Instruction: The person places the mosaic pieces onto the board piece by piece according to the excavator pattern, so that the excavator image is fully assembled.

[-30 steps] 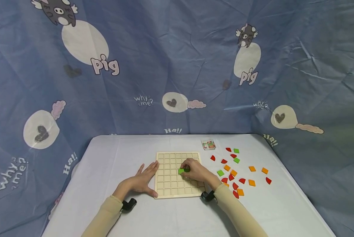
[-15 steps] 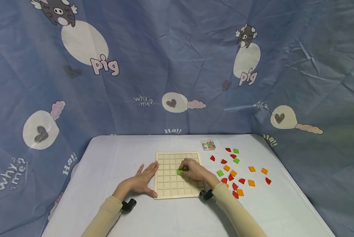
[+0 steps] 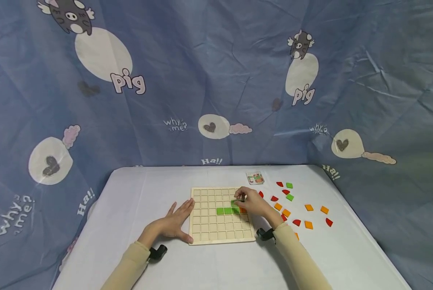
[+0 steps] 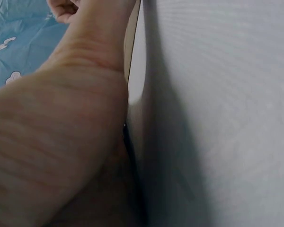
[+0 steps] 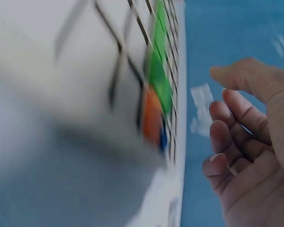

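The pale wooden grid board (image 3: 204, 237) lies on the white table. My left hand (image 3: 171, 222) rests flat at its left edge, fingers spread; the left wrist view shows mostly bare skin of that hand (image 4: 61, 127). A row of green squares (image 3: 227, 211) sits in the board's cells, with an orange piece (image 3: 243, 210) at its right end. Another green square (image 3: 233, 203) shows just above the row. My right hand (image 3: 254, 203) hovers over the board's right side. In the right wrist view, this hand (image 5: 255, 137) has loosely bent fingers, thumb apart, holding nothing.
Right of the board lie loose red quarter-round pieces (image 3: 296, 222), orange squares (image 3: 309, 225) and green squares (image 3: 290, 197). A small picture card (image 3: 255, 178) lies behind the board's right corner. Blue printed cloth (image 3: 187, 96) hangs behind the table.
My right hand has let go of the green square at the row's left end and moved right and slightly back, uncovering the row. My left hand stays where it was.
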